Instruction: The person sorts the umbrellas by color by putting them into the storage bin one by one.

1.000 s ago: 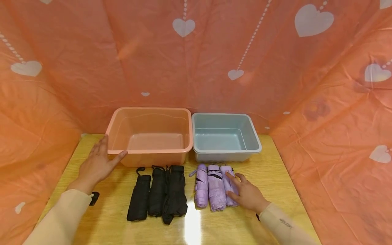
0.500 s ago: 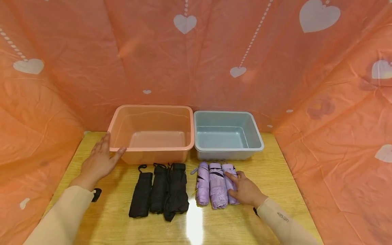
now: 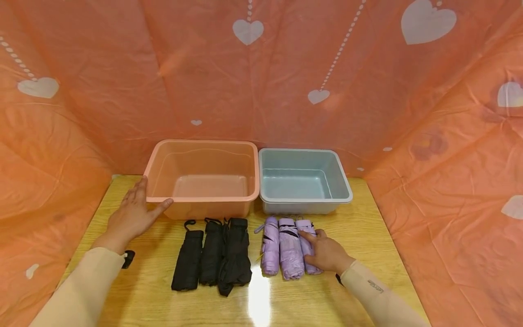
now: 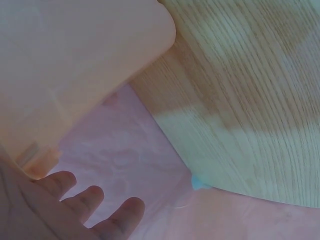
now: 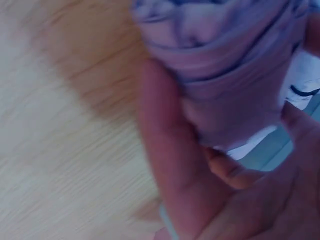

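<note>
My left hand [image 3: 130, 218] rests at the front left corner of the orange basin [image 3: 212, 199], fingers spread and thumb on its front rim. In the left wrist view, fingertips [image 4: 125, 215] lie beside the basin wall [image 4: 80, 60]. My right hand [image 3: 328, 254] grips the rightmost purple folded umbrella [image 3: 307, 245]. The right wrist view shows the thumb along one side of that umbrella [image 5: 235, 95] and fingers on the other. Left of it lie two more purple folded umbrellas, a middle one [image 3: 291, 252] and a slimmer one [image 3: 270, 250].
Three black folded umbrellas [image 3: 210, 254] lie side by side in front of the orange basin. A light blue basin [image 3: 306, 200] stands right of it, behind the purple umbrellas. Orange cloth with hearts [image 3: 282, 122] encloses the wooden table [image 3: 367, 218] at back and sides.
My right hand has closed in around the rightmost purple umbrella, which still lies on the table. The left hand stays at the basin corner. The head view has shifted slightly.
</note>
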`<state>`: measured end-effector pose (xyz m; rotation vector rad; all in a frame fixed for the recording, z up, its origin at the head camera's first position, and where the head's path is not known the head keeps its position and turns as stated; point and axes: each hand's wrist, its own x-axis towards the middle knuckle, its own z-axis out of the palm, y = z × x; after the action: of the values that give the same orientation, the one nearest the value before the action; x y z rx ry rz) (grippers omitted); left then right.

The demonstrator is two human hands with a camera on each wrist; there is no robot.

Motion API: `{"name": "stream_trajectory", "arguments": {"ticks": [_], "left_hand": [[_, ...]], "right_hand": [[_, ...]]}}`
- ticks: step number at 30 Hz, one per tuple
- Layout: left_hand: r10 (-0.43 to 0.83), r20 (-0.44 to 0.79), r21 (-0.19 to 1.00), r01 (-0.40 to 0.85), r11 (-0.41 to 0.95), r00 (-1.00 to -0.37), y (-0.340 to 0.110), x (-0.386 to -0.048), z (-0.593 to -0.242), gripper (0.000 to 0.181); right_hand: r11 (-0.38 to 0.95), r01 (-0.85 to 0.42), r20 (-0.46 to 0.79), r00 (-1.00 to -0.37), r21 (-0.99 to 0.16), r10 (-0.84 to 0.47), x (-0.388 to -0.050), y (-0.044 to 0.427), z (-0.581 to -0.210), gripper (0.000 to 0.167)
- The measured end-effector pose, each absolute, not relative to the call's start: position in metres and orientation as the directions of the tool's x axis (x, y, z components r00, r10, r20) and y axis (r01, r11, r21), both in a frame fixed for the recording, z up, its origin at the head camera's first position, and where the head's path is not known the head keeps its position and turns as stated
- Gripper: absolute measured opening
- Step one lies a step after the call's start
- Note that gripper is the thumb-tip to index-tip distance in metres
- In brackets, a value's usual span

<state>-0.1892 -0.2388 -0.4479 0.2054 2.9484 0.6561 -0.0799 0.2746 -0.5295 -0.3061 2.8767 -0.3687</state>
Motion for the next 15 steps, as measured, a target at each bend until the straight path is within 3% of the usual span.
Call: {"name": "stream_trajectory", "arguments": {"ticks": [6, 15], "left_hand": [[0.159, -0.076, 0.429, 0.112, 0.896, -0.984, -0.2394, -0.1872, -0.4499, 0.11], [0.159, -0.061, 0.432, 0.118, 0.894, -0.985, -0.238, -0.1867, -0.447, 0.11]], "right_hand": [[0.95, -0.129, -0.237, -0.951, -0.283, -0.199, -0.0804, 0.2712, -0.5278, 0.072], [0.928, -0.134, -0.196, -0.957, -0.348, -0.212, -0.0819, 0.2725, -0.5299, 0.093]]}}
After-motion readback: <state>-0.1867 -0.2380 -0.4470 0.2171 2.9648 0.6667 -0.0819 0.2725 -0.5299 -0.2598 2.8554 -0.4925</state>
